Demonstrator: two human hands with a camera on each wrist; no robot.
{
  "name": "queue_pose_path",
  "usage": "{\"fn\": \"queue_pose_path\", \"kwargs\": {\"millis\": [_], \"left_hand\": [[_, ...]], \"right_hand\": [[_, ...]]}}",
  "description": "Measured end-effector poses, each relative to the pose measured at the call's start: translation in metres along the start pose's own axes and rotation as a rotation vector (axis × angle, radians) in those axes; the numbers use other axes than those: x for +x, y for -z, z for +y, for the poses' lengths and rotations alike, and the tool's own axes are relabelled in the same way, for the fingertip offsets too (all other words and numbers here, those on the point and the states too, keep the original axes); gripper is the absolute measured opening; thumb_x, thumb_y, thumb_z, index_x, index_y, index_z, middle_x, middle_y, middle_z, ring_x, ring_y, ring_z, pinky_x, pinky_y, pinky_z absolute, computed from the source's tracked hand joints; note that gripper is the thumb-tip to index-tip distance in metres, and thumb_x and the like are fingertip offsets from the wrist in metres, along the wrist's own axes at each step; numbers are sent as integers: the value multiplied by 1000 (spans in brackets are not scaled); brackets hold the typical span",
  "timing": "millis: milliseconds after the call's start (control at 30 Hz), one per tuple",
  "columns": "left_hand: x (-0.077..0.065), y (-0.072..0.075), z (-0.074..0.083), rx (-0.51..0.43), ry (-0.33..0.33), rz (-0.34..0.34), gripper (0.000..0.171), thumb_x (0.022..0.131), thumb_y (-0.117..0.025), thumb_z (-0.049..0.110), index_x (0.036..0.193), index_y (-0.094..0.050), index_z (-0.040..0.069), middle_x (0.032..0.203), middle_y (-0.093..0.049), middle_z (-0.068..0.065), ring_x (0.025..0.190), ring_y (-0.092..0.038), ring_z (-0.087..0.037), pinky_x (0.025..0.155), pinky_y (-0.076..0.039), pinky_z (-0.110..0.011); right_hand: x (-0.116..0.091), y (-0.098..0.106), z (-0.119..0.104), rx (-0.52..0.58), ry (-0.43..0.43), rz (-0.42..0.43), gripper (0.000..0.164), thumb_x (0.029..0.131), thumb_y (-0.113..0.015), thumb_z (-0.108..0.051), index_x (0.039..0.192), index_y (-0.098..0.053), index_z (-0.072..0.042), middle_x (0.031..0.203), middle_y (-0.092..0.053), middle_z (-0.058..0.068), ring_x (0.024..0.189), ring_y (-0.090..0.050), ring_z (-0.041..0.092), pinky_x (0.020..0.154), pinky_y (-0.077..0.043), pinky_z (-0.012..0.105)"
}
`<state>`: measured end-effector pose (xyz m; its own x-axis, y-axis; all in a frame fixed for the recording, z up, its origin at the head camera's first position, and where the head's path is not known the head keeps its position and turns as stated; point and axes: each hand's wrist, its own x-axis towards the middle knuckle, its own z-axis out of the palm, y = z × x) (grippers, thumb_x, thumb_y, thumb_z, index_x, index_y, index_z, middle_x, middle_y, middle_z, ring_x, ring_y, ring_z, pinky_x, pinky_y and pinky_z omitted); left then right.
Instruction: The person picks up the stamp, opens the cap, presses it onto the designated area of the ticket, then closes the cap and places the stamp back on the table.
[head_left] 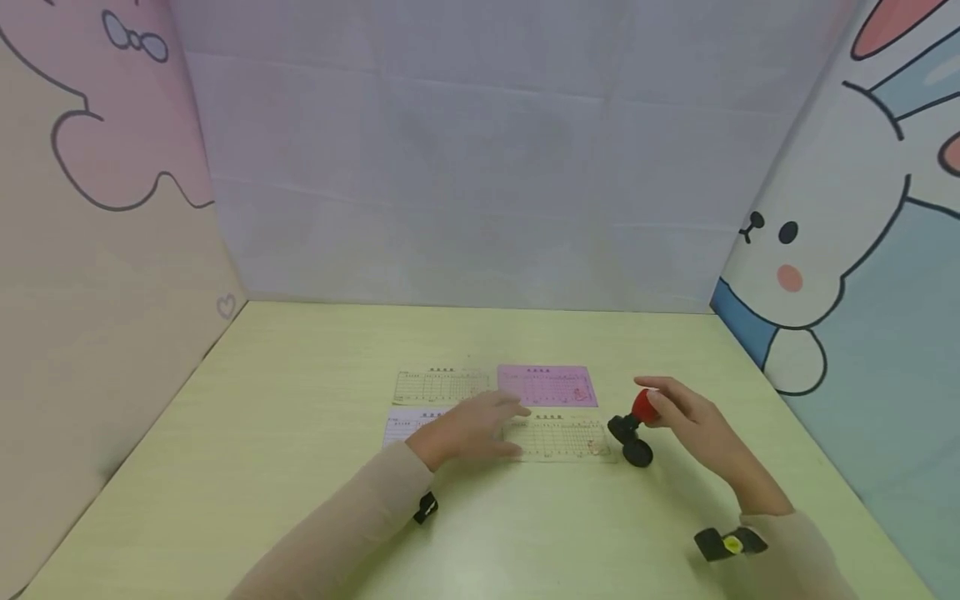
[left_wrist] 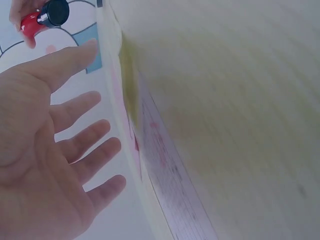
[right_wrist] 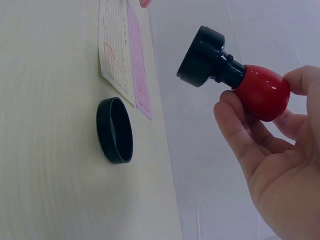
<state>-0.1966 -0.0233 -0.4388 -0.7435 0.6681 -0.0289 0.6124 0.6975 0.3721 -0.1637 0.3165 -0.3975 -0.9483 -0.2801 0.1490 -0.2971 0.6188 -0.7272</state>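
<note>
My right hand (head_left: 693,421) holds a stamp (right_wrist: 262,92) by its red knob, fingers and thumb curled round it. The stamp's black round head is tilted and clear of the table. Below it a round black cap (right_wrist: 105,131) lies on the table, hollow side showing in the right wrist view. Over the printed slips reaches my left hand (head_left: 474,427), fingers spread and nothing in them. It partly covers a lilac slip (head_left: 405,423) and the edge of a cream slip (head_left: 562,440). Red marks show on that cream slip, near its right end.
Behind these lie another cream slip (head_left: 438,387) and a pink slip (head_left: 547,386), side by side. The pale table (head_left: 225,467) is bounded by a plain back wall (head_left: 480,167) and printed side panels. Each wrist carries a black strap.
</note>
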Motion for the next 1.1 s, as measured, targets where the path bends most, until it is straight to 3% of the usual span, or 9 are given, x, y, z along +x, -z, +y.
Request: {"fn": "queue_pose_path", "kwargs": {"millis": [167,567,867,1000,1100], "left_hand": [[10,-2,12,28,-44,20,56,93,-71,41,142,-57,17,148,-50,-4,138,-43,-21,114,-34,-36],[43,-16,40,-43,-148,1,52,97,-65,41,144,-55,18,145,-54,1,136,-45,-16,114,-32,-32],[69,-25,66,-72,-116,22,54,95,-68,43,143,-56,22,145,-54,8,138,-43,-13,113,-34,-32],[79,-31,76,-77,-90,25,53,93,-71,44,141,-59,24,136,-60,12,128,-51,-7,104,-42,-28],[87,-37,82,-70,-61,22,53,90,-73,46,139,-61,27,129,-63,16,120,-55,-3,97,-45,-26]], "right_hand": [[-4,3,5,-4,-8,39,38,110,-44,-26,137,-55,-2,112,-66,16,89,-71,25,82,-56,28],[-16,20,16,-65,-112,62,45,107,-50,-35,133,-57,0,109,-68,16,84,-69,20,76,-53,22],[-27,34,22,-18,-115,87,43,105,-55,-29,136,-55,0,113,-68,14,85,-71,16,75,-53,19],[-30,39,26,-10,-124,114,42,105,-56,-27,136,-54,1,110,-68,11,83,-70,13,73,-53,18],[-32,40,29,-5,-155,131,44,105,-54,-29,136,-53,2,115,-66,17,83,-69,12,73,-52,16]]}}
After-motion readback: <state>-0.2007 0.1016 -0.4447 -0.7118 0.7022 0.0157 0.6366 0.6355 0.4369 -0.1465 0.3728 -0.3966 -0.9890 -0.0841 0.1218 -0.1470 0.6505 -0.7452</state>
